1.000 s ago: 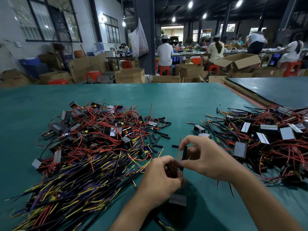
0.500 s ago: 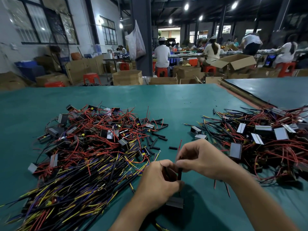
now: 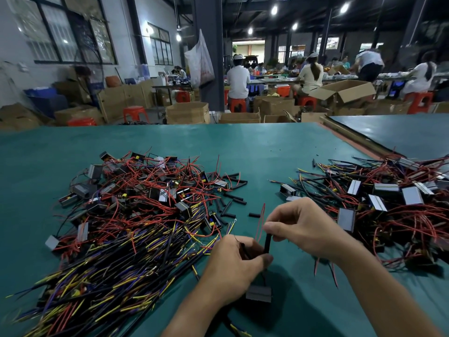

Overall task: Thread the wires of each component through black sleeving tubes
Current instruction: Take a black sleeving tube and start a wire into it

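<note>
**Desk:** Where are your hands?

**Floor:** Over the green counter point(image 3: 267, 152). Your right hand point(image 3: 308, 229) pinches a black sleeving tube point(image 3: 267, 243) upright, with thin red wires point(image 3: 261, 222) poking out of its top end. Your left hand point(image 3: 235, 266) is curled round the red wires just below the tube, and the grey component point(image 3: 258, 293) sits under it, low by the counter.

**Desk:** How far along are you?

**Floor:** One tube is going on, by the look of it. A left heap point(image 3: 136, 205) and a right heap point(image 3: 388, 205) of wired components flank you, and the view does not show which is finished. Loose tubes point(image 3: 233, 198) lie beside the left heap, so plenty likely remains.
</note>
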`<act>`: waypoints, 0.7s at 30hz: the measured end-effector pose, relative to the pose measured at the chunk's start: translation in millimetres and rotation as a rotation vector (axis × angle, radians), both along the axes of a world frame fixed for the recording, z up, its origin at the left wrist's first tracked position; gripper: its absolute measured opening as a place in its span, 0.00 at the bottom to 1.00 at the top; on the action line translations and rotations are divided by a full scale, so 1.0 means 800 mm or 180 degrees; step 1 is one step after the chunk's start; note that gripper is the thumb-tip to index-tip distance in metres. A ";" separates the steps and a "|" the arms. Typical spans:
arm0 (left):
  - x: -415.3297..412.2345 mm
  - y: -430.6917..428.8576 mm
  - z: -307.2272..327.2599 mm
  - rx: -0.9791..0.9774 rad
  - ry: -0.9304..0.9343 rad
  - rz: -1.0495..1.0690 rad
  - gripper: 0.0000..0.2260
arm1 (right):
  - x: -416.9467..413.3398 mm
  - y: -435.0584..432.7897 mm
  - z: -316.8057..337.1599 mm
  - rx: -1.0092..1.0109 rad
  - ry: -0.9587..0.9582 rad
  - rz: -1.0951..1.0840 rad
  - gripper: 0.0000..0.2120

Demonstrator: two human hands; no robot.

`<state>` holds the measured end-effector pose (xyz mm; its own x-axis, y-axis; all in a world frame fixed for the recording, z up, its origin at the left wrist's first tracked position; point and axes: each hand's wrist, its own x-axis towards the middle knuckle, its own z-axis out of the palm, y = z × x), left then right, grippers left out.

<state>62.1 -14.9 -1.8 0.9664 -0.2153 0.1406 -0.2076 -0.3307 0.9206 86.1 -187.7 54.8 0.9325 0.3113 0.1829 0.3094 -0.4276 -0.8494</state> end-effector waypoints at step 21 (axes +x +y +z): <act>-0.002 0.002 0.002 0.0485 -0.0074 0.0348 0.06 | -0.002 -0.003 0.007 0.0456 0.0304 0.0078 0.06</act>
<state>60.5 -13.0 0.1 0.9821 -0.1296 0.1370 -0.1834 -0.4877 0.8535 84.3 -189.9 60.5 0.9402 0.3113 0.1381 0.2333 -0.2934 -0.9271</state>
